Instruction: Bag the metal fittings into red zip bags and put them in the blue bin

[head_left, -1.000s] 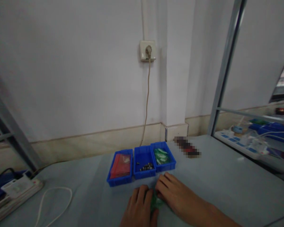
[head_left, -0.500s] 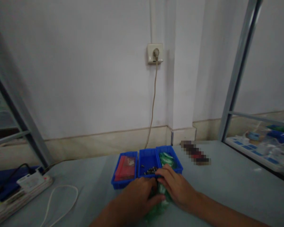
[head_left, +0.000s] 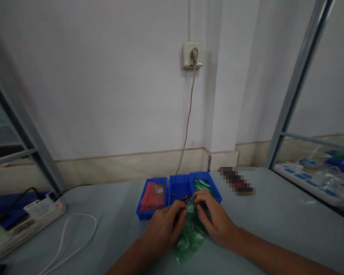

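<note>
Blue bins [head_left: 177,188] block fwd; table [head_left: 275,221] open R; cable [head_left: 81,214] L.

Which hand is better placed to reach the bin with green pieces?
Right, probably: the right hand sits just before the green-filled bin, while the left hand lies nearer the middle bin and would cross the green bag both pinch.

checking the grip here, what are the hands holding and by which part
A green plastic bag, held by its top edge: the left hand and right hand pinch it from either side, near the blue trays.
</note>
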`<state>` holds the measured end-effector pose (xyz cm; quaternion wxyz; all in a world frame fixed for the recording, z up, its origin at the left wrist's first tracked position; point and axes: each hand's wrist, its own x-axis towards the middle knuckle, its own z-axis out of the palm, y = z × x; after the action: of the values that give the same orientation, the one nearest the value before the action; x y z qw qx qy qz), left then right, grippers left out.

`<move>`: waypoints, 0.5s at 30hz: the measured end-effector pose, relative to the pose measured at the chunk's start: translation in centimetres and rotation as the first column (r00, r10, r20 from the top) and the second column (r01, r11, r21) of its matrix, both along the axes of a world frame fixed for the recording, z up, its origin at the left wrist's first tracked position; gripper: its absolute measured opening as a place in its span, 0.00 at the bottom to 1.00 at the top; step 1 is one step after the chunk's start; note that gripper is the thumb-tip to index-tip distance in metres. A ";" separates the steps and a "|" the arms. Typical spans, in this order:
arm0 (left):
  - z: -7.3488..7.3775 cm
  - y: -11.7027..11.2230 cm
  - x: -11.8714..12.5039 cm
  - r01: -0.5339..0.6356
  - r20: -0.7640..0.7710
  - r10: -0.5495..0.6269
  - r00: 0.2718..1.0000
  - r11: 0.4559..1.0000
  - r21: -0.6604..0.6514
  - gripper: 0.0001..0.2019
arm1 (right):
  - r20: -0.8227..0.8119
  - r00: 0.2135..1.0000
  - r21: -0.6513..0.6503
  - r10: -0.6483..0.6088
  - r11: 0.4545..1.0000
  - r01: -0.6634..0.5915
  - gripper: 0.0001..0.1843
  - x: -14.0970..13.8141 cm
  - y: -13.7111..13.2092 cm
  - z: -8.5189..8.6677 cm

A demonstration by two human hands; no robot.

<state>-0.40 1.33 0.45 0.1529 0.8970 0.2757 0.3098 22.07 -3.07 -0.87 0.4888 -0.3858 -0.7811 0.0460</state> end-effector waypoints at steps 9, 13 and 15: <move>-0.4 0.1 0.3 0.004 0.173 -0.021 0.985 0.995 0.098 0.12 | -0.013 1.000 0.001 -0.006 1.000 0.006 0.19 0.3 -0.1 -0.6; 0.0 0.2 0.3 0.045 0.186 -0.086 0.979 0.976 0.215 0.14 | -0.051 0.999 -0.028 -0.011 1.000 0.010 0.16 0.5 -0.1 -0.4; 0.2 0.2 0.2 0.064 0.178 -0.105 0.979 0.973 0.224 0.14 | -0.071 0.997 -0.036 0.014 0.999 -0.017 0.12 0.5 -0.2 -0.1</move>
<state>-0.23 1.54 0.65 0.0924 0.8859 0.1861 0.4146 22.53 -3.31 -1.00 0.5087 -0.3866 -0.7653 0.0775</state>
